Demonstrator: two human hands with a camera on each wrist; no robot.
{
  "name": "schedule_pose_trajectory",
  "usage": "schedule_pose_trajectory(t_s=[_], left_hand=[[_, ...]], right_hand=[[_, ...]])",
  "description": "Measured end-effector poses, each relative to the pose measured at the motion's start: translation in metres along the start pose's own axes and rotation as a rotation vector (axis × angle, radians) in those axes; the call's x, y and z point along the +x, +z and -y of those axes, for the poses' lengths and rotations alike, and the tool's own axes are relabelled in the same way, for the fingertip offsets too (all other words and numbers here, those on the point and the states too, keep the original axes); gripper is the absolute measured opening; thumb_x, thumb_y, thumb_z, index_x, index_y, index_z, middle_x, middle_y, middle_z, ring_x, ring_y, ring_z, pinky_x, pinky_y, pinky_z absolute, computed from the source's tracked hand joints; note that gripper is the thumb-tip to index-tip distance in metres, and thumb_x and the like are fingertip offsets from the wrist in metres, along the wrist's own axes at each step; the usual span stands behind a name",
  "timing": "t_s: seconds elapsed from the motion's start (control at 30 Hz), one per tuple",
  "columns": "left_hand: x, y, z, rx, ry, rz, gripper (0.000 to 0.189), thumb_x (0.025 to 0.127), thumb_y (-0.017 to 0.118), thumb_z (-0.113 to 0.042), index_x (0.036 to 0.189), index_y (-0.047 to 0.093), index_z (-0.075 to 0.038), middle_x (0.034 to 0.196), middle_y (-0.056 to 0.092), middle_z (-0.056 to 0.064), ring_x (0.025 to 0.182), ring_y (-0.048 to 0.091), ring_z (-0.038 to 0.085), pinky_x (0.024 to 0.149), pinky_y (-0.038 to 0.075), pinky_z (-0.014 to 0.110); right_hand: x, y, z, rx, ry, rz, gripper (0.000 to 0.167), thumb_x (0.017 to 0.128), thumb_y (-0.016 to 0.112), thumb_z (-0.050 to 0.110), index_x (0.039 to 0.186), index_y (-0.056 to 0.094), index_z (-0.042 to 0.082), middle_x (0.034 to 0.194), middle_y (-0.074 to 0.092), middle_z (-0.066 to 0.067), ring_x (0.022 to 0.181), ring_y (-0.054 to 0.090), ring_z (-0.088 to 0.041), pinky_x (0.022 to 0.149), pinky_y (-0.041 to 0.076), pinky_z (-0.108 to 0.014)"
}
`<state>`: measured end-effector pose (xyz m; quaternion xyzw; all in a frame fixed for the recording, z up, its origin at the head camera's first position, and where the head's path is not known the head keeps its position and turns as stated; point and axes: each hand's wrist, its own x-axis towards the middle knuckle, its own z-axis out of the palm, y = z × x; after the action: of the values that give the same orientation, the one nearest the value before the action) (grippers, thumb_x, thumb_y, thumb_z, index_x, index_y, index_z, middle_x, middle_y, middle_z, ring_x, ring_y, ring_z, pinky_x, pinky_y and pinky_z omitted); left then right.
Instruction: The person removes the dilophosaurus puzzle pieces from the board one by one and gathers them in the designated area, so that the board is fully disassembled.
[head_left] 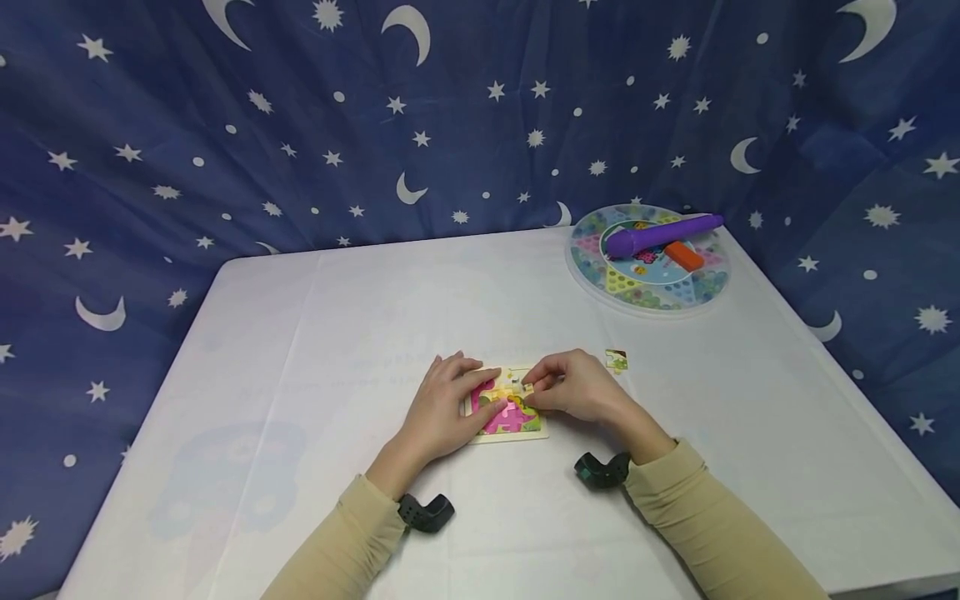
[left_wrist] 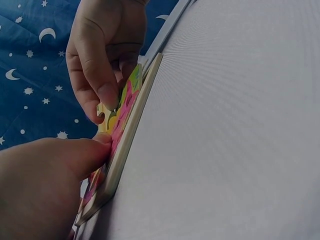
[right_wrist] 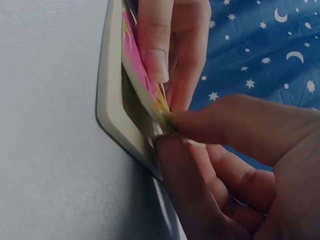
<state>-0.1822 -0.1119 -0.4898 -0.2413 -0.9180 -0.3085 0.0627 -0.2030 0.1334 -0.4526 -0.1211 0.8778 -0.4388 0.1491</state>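
Note:
A small jigsaw puzzle (head_left: 510, 419) with a pink and yellow picture lies in a pale tray-like frame (right_wrist: 111, 107) on the table. Across its left side rests my left hand (head_left: 448, 406), fingers extended over the frame's upper left and thumb pressing the picture. From the right, my right hand (head_left: 582, 390) pinches a puzzle piece (right_wrist: 165, 120) between thumb and finger at the puzzle's right side. Seen by the right wrist camera, pieces there are tilted up, with a gap above the frame's floor. Fingertips hide much of the pinched piece.
One loose puzzle piece (head_left: 616, 359) lies just beyond my right hand. At the far right corner a round game board (head_left: 592, 271) bears a purple microphone-shaped stick (head_left: 663, 236) and an orange block (head_left: 684, 256). A starry blue curtain (head_left: 480, 108) hangs behind the white table (head_left: 360, 333).

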Motion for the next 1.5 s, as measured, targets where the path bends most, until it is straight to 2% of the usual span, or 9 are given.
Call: schedule_pose_trajectory(t_s=[0.27, 0.8, 1.07, 1.33, 1.5], left_hand=[[0.001, -0.001, -0.001, 0.001, -0.008, 0.003, 0.049, 0.093, 0.075, -0.045, 0.136, 0.069, -0.023, 0.135, 0.059, 0.006, 0.144, 0.040, 0.034, 0.127, 0.014, 0.051], [0.002, 0.000, -0.001, -0.011, -0.026, 0.003, 0.049, 0.092, 0.075, -0.044, 0.134, 0.070, -0.020, 0.133, 0.059, 0.006, 0.144, 0.040, 0.034, 0.127, 0.014, 0.048], [0.002, 0.000, -0.001, -0.005, -0.026, 0.001, 0.050, 0.092, 0.076, -0.046, 0.134, 0.070, -0.020, 0.134, 0.059, 0.006, 0.144, 0.039, 0.033, 0.127, 0.013, 0.048], [0.002, -0.001, -0.001, 0.005, -0.036, 0.003, 0.050, 0.092, 0.075, -0.047, 0.134, 0.069, -0.021, 0.134, 0.059, 0.004, 0.144, 0.039, 0.031, 0.127, 0.014, 0.046], [0.000, -0.001, -0.001, 0.000, -0.055, 0.015, 0.053, 0.092, 0.075, -0.048, 0.136, 0.068, -0.020, 0.135, 0.060, 0.003, 0.145, 0.039, 0.030, 0.127, 0.013, 0.045]], right_hand=[[-0.001, 0.001, 0.005, -0.042, 0.004, -0.032, 0.017, 0.079, 0.089, 0.018, 0.091, 0.077, 0.014, 0.076, 0.067, 0.004, 0.065, 0.059, -0.015, 0.060, 0.049, -0.030], [-0.003, 0.003, 0.011, 0.010, 0.047, -0.086, 0.013, 0.082, 0.085, 0.022, 0.091, 0.080, 0.015, 0.076, 0.070, 0.004, 0.064, 0.063, -0.015, 0.058, 0.050, -0.029], [-0.003, 0.004, 0.012, 0.034, 0.041, -0.044, 0.010, 0.084, 0.080, 0.019, 0.091, 0.076, 0.013, 0.080, 0.069, 0.001, 0.069, 0.064, -0.018, 0.062, 0.052, -0.030], [0.002, -0.003, 0.003, 0.192, 0.125, 0.010, 0.016, 0.089, 0.078, 0.021, 0.097, 0.075, 0.008, 0.083, 0.072, -0.006, 0.073, 0.070, -0.021, 0.068, 0.061, -0.031], [0.001, -0.013, -0.002, 0.290, 0.185, 0.010, 0.018, 0.092, 0.076, 0.018, 0.103, 0.073, 0.004, 0.090, 0.073, -0.010, 0.076, 0.072, -0.023, 0.071, 0.064, -0.035]])
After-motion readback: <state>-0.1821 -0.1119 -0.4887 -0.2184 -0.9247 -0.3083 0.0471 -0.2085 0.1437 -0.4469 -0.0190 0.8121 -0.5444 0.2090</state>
